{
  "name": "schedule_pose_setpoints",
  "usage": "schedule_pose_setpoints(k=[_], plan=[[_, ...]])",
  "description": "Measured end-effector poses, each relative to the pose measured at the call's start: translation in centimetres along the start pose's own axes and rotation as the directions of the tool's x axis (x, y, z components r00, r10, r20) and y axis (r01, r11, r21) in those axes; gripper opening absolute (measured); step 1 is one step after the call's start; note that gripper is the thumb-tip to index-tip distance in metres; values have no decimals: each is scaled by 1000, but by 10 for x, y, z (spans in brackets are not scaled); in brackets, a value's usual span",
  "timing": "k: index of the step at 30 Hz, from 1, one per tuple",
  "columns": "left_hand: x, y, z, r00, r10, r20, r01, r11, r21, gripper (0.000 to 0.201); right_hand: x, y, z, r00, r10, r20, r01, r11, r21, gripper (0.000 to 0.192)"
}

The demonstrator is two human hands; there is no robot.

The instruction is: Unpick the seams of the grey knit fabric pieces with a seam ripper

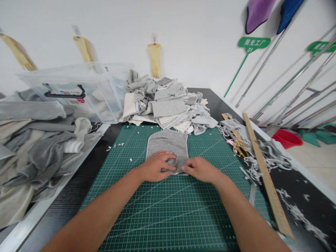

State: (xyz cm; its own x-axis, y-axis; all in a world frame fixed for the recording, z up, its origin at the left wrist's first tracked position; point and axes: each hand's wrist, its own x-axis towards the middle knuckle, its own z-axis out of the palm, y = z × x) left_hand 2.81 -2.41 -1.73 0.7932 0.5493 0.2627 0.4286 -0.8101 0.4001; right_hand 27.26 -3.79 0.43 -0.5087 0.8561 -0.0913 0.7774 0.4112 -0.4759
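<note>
hands: two, both yours. Your left hand (156, 166) lies palm down on the near end of the grey fabric piece (168, 145), fingers bent and bunching the cloth. Your right hand (200, 169) pinches the same near edge, just beside the left.
fabric piece: one, soft grey knit, roughly rectangular with rounded far corners, flat on the cutting mat (162, 210) at its middle, far end free.
mat: one, green, white grid lines; wide bare area near you, small white scraps at its far left.
cloth pile: one heap (168, 103) of grey and cream cut pieces just past the mat's far edge.
left side: one clear plastic bin (78, 91) with black handle; loose grey and cream garments (34, 150) heaped below it.
right side: one long wooden ruler (265, 171) along the mat's right edge; one pair of gold-handled scissors (239, 148); white trimmings (294, 210) scattered on the black table (309, 210).
wall: three yellowish gloves (154, 59) hanging.
</note>
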Motion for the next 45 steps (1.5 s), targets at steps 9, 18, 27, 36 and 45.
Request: schedule_pose_setpoints(k=[9, 18, 27, 36, 45], plan=[[1, 1, 0, 1000, -5, -5, 5, 1000, -11, 29, 1, 0, 0, 1000, -8, 7, 8, 1000, -22, 39], [0, 0, 1, 1000, -8, -9, 8, 1000, -13, 30, 0, 0, 2, 1000, -2, 5, 2, 1000, -31, 39], [1, 1, 0, 1000, -13, 1, 13, 1000, -12, 30, 0, 1, 1, 1000, 9, 6, -9, 1000, -15, 38], [1, 1, 0, 1000, -11, -2, 11, 1000, -11, 30, 1, -2, 1, 999, 31, 13, -31, 999, -45, 39], [1, 0, 1, 1000, -13, 8, 13, 1000, -1, 29, 1, -4, 1, 999, 37, 13, -36, 997, -63, 40]])
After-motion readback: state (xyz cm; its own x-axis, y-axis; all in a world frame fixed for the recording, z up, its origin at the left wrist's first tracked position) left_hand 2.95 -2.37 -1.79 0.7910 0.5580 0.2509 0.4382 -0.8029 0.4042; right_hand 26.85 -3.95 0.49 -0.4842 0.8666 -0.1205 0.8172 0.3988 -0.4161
